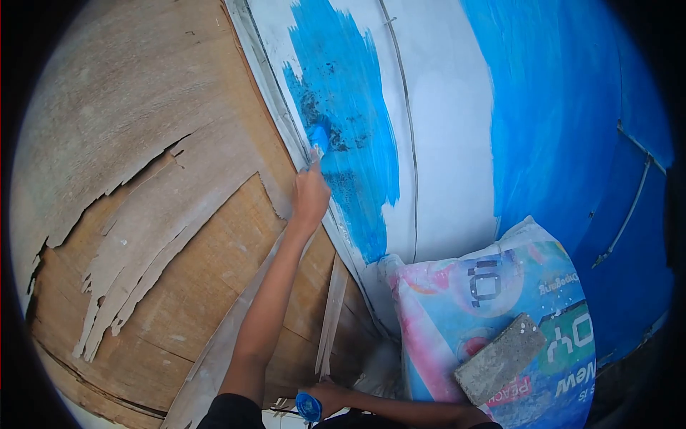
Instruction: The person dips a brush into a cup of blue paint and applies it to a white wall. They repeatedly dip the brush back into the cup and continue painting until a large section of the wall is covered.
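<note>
My left hand (311,194) reaches up the wall, its fingers closed round the handle of a paintbrush (319,137). The blue-coated bristles press against a patch of blue paint (361,100) that has dark speckled spots. Low in the view, my right hand (330,397) grips a small paint container (309,406), its round opening showing blue. The lower part of the container is cut off or hidden.
Peeling, torn plywood (164,236) covers the left side. A thin cable (409,121) runs down the white strip, beside a blue-painted wall (557,107). At lower right a printed sack (436,300) carries a grey brick-like block (500,361).
</note>
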`<state>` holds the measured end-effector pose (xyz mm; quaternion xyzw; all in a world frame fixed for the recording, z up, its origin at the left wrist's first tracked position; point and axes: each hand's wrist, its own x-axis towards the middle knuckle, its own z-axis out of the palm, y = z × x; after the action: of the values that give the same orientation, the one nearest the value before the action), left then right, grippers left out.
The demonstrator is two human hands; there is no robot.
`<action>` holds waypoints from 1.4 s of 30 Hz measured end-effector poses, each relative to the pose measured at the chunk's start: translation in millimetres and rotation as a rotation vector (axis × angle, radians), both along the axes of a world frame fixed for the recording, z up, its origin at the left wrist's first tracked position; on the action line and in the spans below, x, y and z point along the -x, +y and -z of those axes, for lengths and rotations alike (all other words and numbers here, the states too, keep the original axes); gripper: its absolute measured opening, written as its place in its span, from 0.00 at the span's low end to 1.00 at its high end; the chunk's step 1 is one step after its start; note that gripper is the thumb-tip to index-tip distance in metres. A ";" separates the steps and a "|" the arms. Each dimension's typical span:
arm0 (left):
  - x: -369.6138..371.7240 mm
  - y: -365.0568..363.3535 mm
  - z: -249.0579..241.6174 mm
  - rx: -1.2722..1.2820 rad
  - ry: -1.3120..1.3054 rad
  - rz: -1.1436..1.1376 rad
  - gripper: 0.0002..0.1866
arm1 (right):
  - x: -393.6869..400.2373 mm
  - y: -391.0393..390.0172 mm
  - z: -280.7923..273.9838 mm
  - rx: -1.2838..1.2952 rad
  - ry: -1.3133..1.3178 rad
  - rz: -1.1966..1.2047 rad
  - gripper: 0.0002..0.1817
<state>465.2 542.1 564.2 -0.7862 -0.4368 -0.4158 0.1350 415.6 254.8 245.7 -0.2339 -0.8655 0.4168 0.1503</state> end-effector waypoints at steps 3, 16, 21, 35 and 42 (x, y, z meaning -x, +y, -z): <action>-1.3 -8.4 78.3 0.234 0.116 -0.103 0.37 | 2.9 1.5 2.0 0.008 -0.045 -0.001 0.47; 23.4 -16.4 201.6 0.673 0.127 -0.087 0.13 | -5.2 -1.6 -5.8 -0.105 0.146 0.048 0.36; 18.4 -9.7 97.6 0.389 -0.014 -0.093 0.27 | -1.4 3.7 2.0 -0.053 0.050 0.007 0.38; 1.1 -30.5 59.7 0.368 -0.006 -0.088 0.37 | 1.0 0.8 5.8 -0.021 0.028 0.009 0.41; -4.3 -36.0 241.1 0.692 0.076 -0.091 0.34 | -2.1 0.8 -0.7 -0.011 0.034 -0.016 0.41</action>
<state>469.5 506.1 323.2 -0.7801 -0.5810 -0.2071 -0.1051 417.7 255.6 246.4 -0.2187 -0.8669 0.4171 0.1630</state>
